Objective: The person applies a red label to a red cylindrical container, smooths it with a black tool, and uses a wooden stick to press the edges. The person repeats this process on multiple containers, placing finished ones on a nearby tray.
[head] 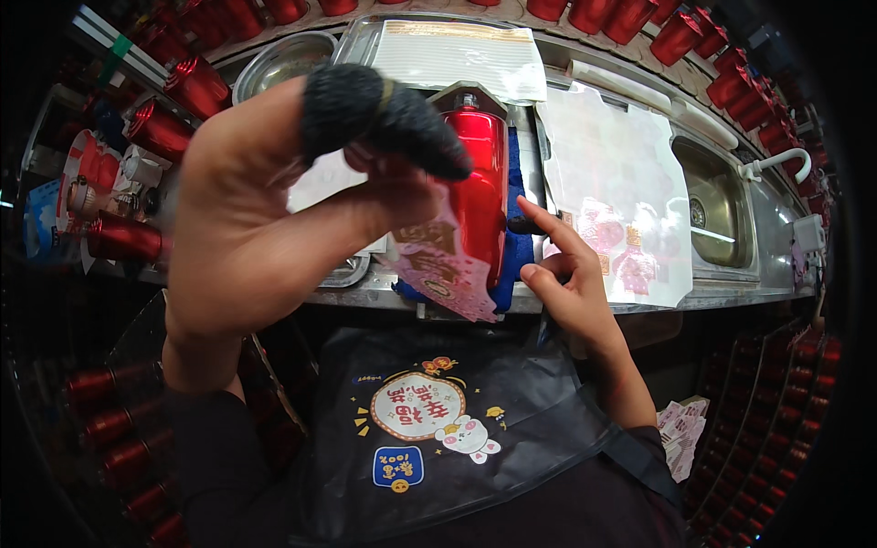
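Note:
My left hand (274,198) is raised close to the camera, with black coverings on some fingers. Between its thumb and fingertips it pinches a pink and gold patterned decal (438,267), which hangs in front of a glossy red bottle (483,164). The bottle lies on a blue cloth (515,274), its neck pointing away from me. At the bottle's right side is my right hand (569,274), index finger extended and thumb apart from it. A dark, slender thing shows below that palm; whether the curled fingers hold it is hidden.
A white backing sheet (616,185) with pink decals lies right of the bottle, beside a sink (712,205) with a white faucet (781,164). A metal bowl (281,65) and a striped sheet (459,58) are behind. Red bottles (678,38) line the back and sides.

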`<control>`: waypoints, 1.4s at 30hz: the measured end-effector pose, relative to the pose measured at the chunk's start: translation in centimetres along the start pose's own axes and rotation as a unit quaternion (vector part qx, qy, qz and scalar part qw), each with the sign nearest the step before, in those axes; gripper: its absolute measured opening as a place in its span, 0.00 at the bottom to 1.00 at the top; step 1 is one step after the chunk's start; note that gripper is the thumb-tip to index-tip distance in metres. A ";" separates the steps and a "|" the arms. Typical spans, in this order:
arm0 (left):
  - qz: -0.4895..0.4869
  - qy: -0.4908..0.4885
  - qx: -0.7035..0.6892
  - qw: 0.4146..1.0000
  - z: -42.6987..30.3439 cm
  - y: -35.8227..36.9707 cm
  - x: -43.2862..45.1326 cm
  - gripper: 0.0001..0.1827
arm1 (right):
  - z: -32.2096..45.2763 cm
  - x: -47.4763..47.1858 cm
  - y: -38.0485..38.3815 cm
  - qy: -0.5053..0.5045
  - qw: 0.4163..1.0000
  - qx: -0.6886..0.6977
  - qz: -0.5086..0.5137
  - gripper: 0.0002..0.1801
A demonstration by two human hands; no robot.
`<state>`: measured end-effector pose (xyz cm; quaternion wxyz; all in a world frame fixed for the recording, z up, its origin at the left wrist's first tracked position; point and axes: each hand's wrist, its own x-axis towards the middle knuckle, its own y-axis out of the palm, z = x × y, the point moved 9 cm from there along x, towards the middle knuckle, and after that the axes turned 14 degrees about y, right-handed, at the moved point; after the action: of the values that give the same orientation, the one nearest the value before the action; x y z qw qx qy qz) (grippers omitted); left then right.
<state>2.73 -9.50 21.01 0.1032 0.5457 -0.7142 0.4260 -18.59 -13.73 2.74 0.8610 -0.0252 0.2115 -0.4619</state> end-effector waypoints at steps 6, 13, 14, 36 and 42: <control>-0.013 -0.110 -0.039 0.993 9.1 3.7 1.1 0.14 | -0.7 1.1 1.4 -0.007 0.989 0.145 -0.019 0.40; -0.020 -0.169 -0.071 0.983 15.2 5.4 0.4 0.13 | -1.6 2.1 3.0 0.031 0.996 0.037 -0.079 0.47; -0.035 -0.162 -0.057 0.985 15.3 5.2 0.5 0.11 | -1.7 2.1 3.0 0.036 0.996 0.034 -0.076 0.47; -0.129 -0.206 0.011 0.970 16.6 3.6 -2.1 0.17 | -1.2 2.2 2.4 0.044 0.997 0.058 0.009 0.48; -0.143 -0.273 -0.229 0.923 13.1 8.4 -10.4 0.46 | 1.9 1.4 1.3 -0.037 0.996 -0.045 -0.061 0.47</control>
<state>3.63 -11.47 2.42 0.0862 0.6987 -0.7071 0.0662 -16.22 -14.39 3.68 0.8365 -0.0937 0.1984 -0.5022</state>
